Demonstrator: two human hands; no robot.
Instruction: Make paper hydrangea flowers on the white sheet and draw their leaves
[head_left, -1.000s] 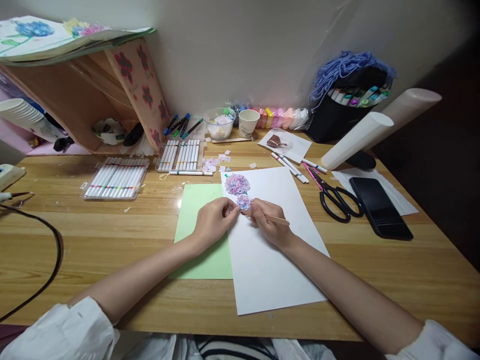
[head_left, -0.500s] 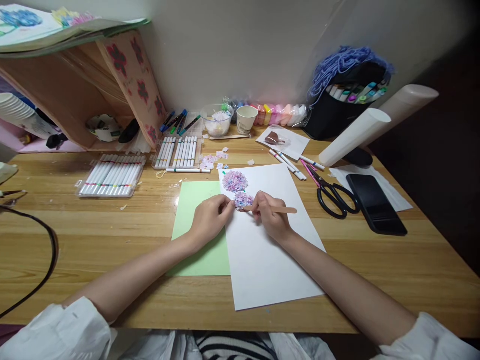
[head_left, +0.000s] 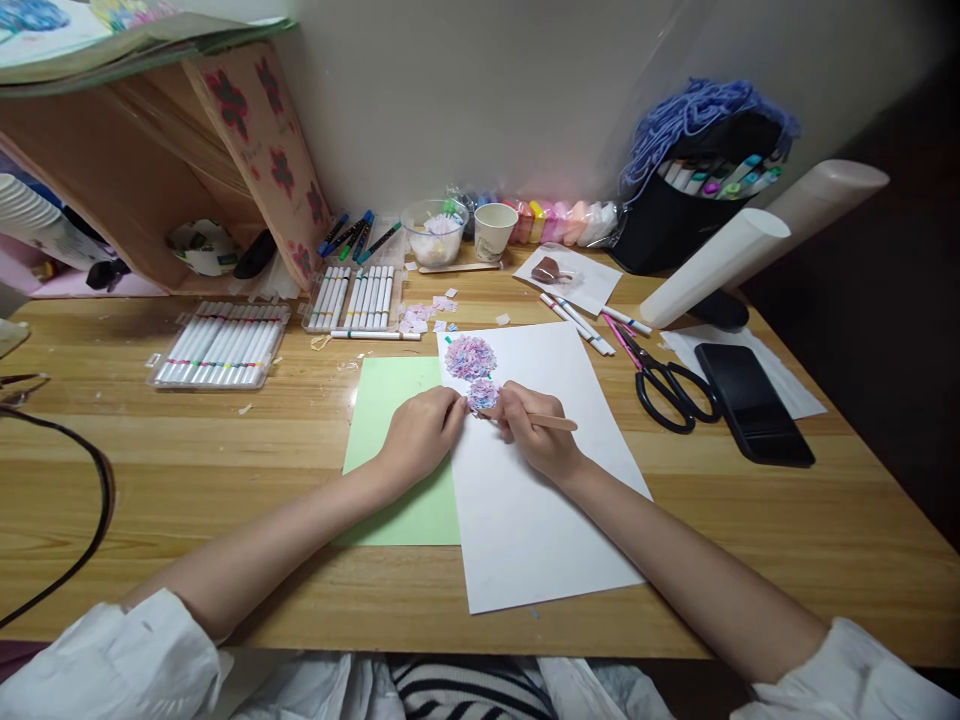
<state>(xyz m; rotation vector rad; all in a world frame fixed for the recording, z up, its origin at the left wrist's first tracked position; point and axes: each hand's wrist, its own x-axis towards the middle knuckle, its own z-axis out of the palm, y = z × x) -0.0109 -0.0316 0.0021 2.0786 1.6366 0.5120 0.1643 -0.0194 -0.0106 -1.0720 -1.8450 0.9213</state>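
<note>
My right hand (head_left: 541,432) grips a flat wooden craft stick (head_left: 553,423), whose free end points to the right. The stick's other end is mostly hidden by my fingers, close to the lower flower. My left hand (head_left: 421,432) rests at the left edge of the white paper (head_left: 551,530), thumb and forefinger pinched beside that flower; what they hold, if anything, is too small to make out. On the paper, a larger pink-and-purple paper-scrap flower (head_left: 470,357) sits above the smaller lower flower (head_left: 483,394). Green paper (head_left: 397,510) lies partly under the white sheet.
Paper scraps (head_left: 420,316) lie behind the sheet, near marker boxes (head_left: 223,345), a clear bowl (head_left: 433,235) and a paper cup (head_left: 495,230). A brown blob in film (head_left: 550,270) lies on white paper. To the right are black-handled scissors (head_left: 667,390) and a phone (head_left: 752,405).
My right hand has shifted slightly left with the craft stick, whose visible end now shows shorter. My left hand stays in nearly the same spot. The view has shifted a little.
</note>
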